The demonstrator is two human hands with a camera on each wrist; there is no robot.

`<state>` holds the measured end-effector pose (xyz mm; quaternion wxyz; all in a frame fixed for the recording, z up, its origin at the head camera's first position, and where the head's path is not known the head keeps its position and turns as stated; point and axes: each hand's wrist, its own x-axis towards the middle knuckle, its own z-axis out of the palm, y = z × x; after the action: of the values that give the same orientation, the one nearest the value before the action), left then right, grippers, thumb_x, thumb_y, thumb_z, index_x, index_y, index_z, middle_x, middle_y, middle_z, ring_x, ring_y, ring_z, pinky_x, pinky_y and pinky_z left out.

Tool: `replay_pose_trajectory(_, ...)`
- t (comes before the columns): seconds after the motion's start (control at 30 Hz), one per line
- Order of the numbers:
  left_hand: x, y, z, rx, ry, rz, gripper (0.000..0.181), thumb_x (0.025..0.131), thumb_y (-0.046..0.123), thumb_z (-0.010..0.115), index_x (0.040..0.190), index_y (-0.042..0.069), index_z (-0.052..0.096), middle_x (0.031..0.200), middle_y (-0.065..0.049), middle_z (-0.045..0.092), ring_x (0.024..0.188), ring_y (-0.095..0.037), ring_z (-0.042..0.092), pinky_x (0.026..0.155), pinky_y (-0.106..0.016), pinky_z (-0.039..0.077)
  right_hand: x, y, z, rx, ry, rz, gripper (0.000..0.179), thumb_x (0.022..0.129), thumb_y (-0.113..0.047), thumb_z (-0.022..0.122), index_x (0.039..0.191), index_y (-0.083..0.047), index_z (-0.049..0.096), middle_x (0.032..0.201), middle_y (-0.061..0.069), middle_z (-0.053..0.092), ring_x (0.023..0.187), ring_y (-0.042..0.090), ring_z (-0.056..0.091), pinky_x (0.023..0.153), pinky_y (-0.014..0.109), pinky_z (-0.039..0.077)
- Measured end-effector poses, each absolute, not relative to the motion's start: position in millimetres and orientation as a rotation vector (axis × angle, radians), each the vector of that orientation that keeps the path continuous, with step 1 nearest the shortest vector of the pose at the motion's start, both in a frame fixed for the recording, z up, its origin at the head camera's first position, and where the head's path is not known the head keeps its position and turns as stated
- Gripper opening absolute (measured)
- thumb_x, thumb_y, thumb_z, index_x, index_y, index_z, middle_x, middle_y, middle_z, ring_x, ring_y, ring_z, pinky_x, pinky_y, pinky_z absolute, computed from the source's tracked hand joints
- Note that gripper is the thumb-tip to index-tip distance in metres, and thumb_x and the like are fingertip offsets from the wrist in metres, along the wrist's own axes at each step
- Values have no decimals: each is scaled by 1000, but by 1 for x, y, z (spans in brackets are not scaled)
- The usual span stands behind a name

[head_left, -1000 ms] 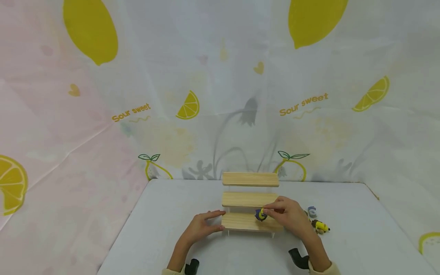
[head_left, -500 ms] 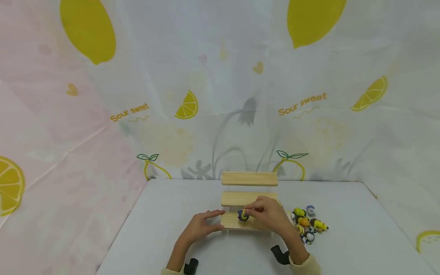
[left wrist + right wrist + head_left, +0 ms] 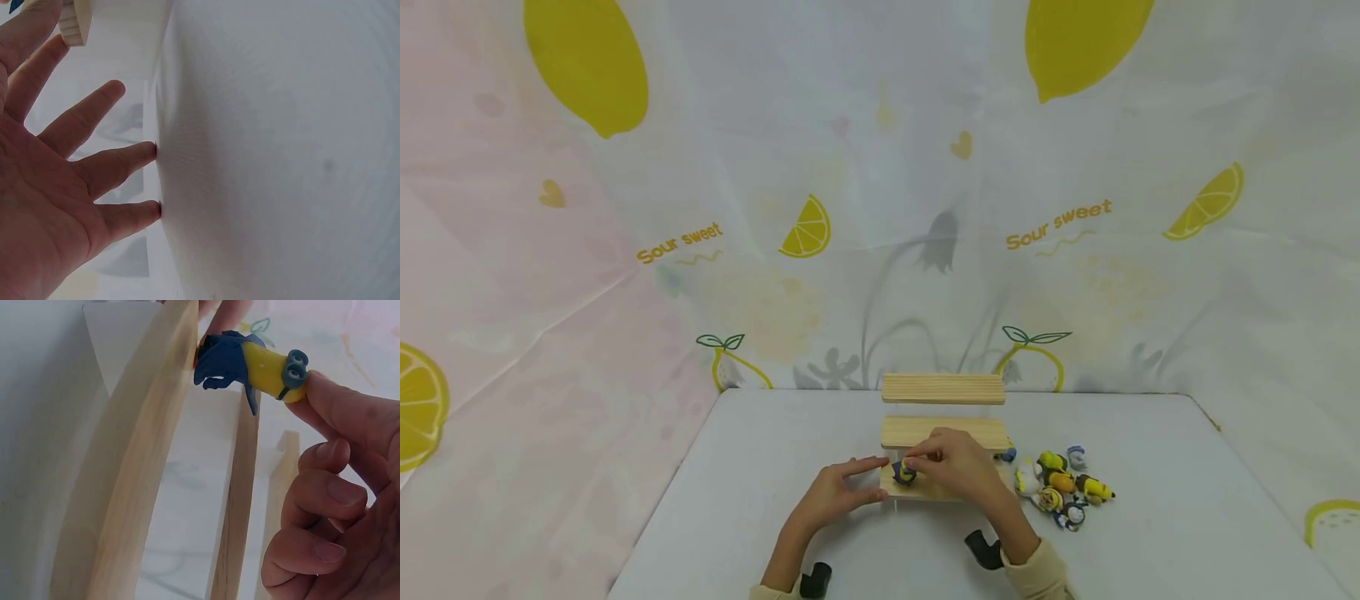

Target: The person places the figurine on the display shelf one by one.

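Observation:
Between thumb and forefinger, my right hand [image 3: 958, 467] pinches the head of a yellow Minion figurine [image 3: 265, 367] with goggles and a blue outfit. The figurine's base is at the left end of the lowest step of a three-tier wooden display shelf [image 3: 942, 432]; in the right wrist view its feet appear to meet the wood. My left hand [image 3: 841, 493] has its fingers spread, with forefinger and thumb touching the left end of that lowest step. In the left wrist view, two fingertips of the left hand [image 3: 59, 187] rest on the white tabletop beside the step's corner [image 3: 75, 25].
Several small figurines [image 3: 1060, 482], yellow, white and blue, lie in a cluster on the white table [image 3: 1157, 467] right of the shelf. A bluish one [image 3: 1008, 455] sits by the shelf's right side. Behind stands a lemon-print cloth [image 3: 865, 208].
My right hand has carried the Minion figurine leftward along the lowest step to its left end, uncovering the figurine cluster. My left hand has stayed at the shelf's edge.

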<state>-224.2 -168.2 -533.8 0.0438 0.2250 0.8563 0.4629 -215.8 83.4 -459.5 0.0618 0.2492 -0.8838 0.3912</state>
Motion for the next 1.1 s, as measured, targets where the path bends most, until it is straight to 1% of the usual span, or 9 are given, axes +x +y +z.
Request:
replay_pose_trajectory(0.23,-224,-168,-536,679,2628,1411,53,82,46,77,130,26,67,129,10,63,130,-27,51,111,-51,35,-215,73,-461,728,-2704,1157,10,87,-24,77,92,-17,82,70,-15,54,56,3,43,47,22,38)
replay_pose_trajectory(0.33,-224,-168,-537,677,2627,1412,53,82,46,77,130,26,66,129,11,63,130,-26,51,112,-51,35,-214,71,-463,722,-2697,1119,11,87,-24,78,93,-16,81,66,-15,51,54,2,41,45,21,35)
replay_pose_trajectory(0.5,-224,-167,-538,676,2626,1419,52,83,45,77,130,26,67,130,6,63,131,-31,50,110,-53,36,-213,68,-468,756,-2664,1078,14,88,-28,76,94,-16,80,61,-14,44,51,1,36,44,20,30)
replay_pose_trajectory(0.63,-223,-167,-539,663,2636,1412,51,83,46,77,130,29,67,131,2,63,131,-34,49,109,-55,37,-213,67,-471,777,-2641,1048,16,89,-30,75,96,-17,80,59,-15,42,50,1,35,44,20,29)
replay_pose_trajectory(0.83,-224,-167,-539,689,2648,1412,51,83,44,77,130,26,67,129,3,64,129,-35,51,108,-57,37,-212,68,-471,792,-2648,1044,21,89,-30,75,103,-16,79,59,-15,42,50,1,34,43,19,28)
replay_pose_trajectory(0.9,-224,-167,-538,696,2651,1411,51,83,43,77,129,25,67,129,4,64,128,-35,52,108,-57,37,-212,69,-472,800,-2648,1047,22,89,-30,75,104,-14,78,59,-15,43,50,0,34,43,19,28)
replay_pose_trajectory(1.1,-224,-167,-538,685,2659,1401,50,83,44,78,128,26,68,128,5,65,128,-33,53,108,-55,38,-212,72,-472,804,-2657,1052,21,90,-30,74,105,-16,78,60,-15,44,50,1,35,43,20,29)
